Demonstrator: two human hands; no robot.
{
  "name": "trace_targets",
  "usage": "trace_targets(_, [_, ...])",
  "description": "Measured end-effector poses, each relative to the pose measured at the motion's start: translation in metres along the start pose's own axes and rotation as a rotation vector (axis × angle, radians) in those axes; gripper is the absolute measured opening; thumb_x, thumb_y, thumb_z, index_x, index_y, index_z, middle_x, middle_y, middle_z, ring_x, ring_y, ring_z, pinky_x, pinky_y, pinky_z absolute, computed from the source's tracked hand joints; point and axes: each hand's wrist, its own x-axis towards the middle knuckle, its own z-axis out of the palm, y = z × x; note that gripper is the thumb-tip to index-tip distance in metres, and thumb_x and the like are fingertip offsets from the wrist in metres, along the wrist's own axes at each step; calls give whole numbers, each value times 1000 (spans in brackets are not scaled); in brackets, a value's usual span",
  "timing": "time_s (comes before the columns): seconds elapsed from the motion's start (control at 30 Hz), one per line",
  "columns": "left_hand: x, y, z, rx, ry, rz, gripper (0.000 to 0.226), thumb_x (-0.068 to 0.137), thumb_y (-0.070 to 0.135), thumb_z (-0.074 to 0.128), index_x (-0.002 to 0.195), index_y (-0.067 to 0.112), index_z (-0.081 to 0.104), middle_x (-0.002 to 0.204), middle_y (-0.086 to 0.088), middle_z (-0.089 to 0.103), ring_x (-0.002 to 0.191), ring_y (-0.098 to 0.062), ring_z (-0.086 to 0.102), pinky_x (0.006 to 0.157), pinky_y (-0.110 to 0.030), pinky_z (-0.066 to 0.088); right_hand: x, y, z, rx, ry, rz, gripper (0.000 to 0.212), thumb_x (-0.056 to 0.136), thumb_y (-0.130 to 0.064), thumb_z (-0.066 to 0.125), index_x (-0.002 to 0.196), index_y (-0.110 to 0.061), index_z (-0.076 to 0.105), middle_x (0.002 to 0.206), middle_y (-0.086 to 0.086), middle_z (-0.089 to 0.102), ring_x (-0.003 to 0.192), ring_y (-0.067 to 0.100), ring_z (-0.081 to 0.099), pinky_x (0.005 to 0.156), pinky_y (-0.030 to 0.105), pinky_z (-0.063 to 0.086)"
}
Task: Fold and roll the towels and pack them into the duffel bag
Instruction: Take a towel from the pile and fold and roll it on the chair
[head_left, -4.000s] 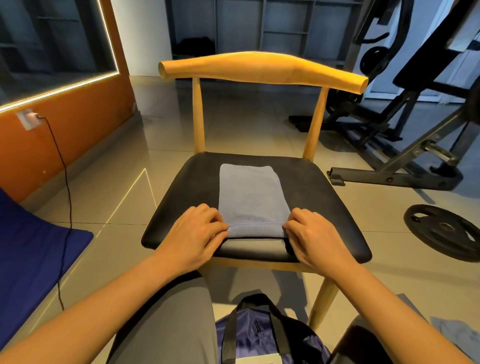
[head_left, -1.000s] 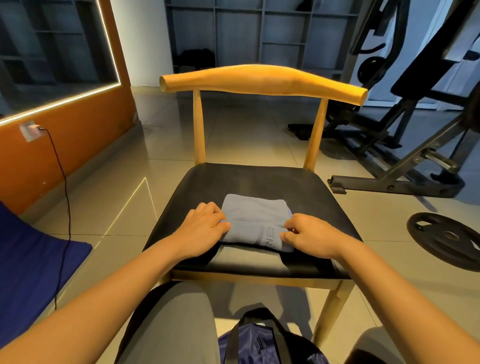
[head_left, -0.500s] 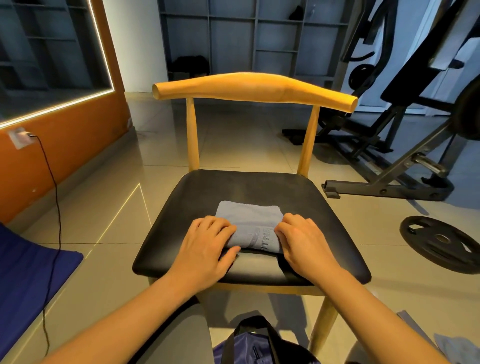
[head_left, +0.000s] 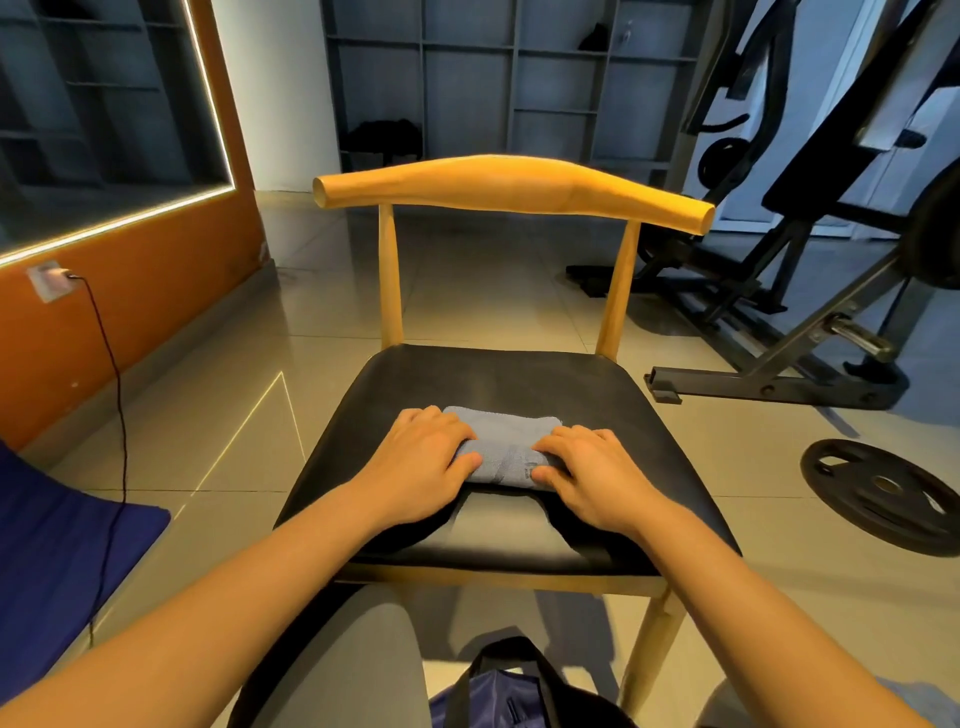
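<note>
Head camera view showed a grey towel (head_left: 501, 448), rolled most of the way, lying across the middle of a black seat (head_left: 493, 376), with a short flat part showing beyond the roll. The left hand (head_left: 421, 465) and right hand (head_left: 592, 470) each clasped one end of the roll, fingers curled over its top and thumbs pressed against its near side. A bag (head_left: 496, 693) with dark straps sat low at the frame's bottom edge, and a weight plate (head_left: 883, 493) lay on the floor well to the right.
</note>
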Motion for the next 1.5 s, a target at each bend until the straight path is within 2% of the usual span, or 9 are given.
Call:
trace_targets(0.07, [-5, 8, 6, 15, 77, 99, 41, 99, 47, 50, 129, 21, 59, 124, 5, 60, 112, -14, 52, 107, -35, 37, 7, 1, -7, 100, -96, 50, 25, 101, -38, 55, 99, -16, 67, 94, 1, 65, 89, 19, 58, 88, 40, 47])
trace_targets(0.2, [-6, 13, 27, 43, 106, 143, 36, 103, 45, 45, 123, 19, 62, 114, 2, 59, 102, -20, 55, 89, -39, 45, 24, 3, -17, 128, -264, 138, 32, 100, -41, 56, 98, -13, 68, 91, 7, 65, 86, 26, 59, 80, 40, 48])
trace_targets(0.33, [13, 4, 29, -34, 34, 35, 41, 104, 45, 33, 110, 23, 67, 107, 6, 59, 100, -17, 53, 85, -39, 44, 27, -4, -11, -98, -16, 37, 28, 100, -38, 54, 121, -22, 63, 112, -3, 59, 105, 19, 56, 98, 40, 42])
trace_targets(0.43, [27, -1, 26, -33, -68, -3, 41, 108, 39, 32, 102, 22, 69, 101, 4, 56, 94, -16, 49, 85, -40, 44, 19, -7, 4, -89, 147, -30, 23, 101, -28, 53, 120, -25, 66, 110, -5, 59, 102, 20, 56, 91, 36, 41])
trace_targets(0.73, [24, 10, 43, -16, 205, 86, 35, 102, 33, 42, 110, 17, 73, 109, 1, 66, 100, -19, 58, 94, -36, 44, 42, -2, 18, -61, 152, 178, 20, 101, -21, 48, 95, -17, 67, 95, 0, 61, 91, 27, 59, 77, 35, 37])
trace_targets(1.03, [71, -9, 40, -303, -88, -157, 33, 106, 29, 43, 105, 18, 75, 103, -3, 69, 94, -21, 59, 93, -45, 46, 34, 5, 34, -12, 247, 60, 22, 100, -15, 49, 117, -13, 63, 111, 4, 59, 98, 24, 53, 87, 40, 45])
trace_targets(1.2, [55, -5, 49, -292, 232, -56, 23, 99, 33, 56, 108, 20, 74, 106, 6, 69, 98, -11, 57, 92, -30, 44, 54, 15, 32, -17, 152, 191, 22, 97, -19, 53, 116, -17, 63, 111, 3, 56, 100, 25, 52, 84, 38, 44])
trace_targets(1.3, [52, -14, 59, -227, 175, -22, 38, 97, 43, 53, 118, 19, 73, 115, 4, 72, 106, -13, 62, 101, -34, 45, 62, 15, 28, -57, 90, 209, 27, 96, -18, 53, 122, -18, 61, 117, 5, 52, 105, 26, 50, 87, 38, 43])
trace_targets(1.5, [79, -19, 51, -162, 4, -103, 43, 106, 37, 35, 102, 22, 75, 98, 0, 74, 86, -19, 62, 85, -41, 49, 64, 15, 20, 105, 163, 88, 34, 103, -19, 46, 136, -14, 57, 130, 4, 56, 117, 23, 50, 101, 39, 42])
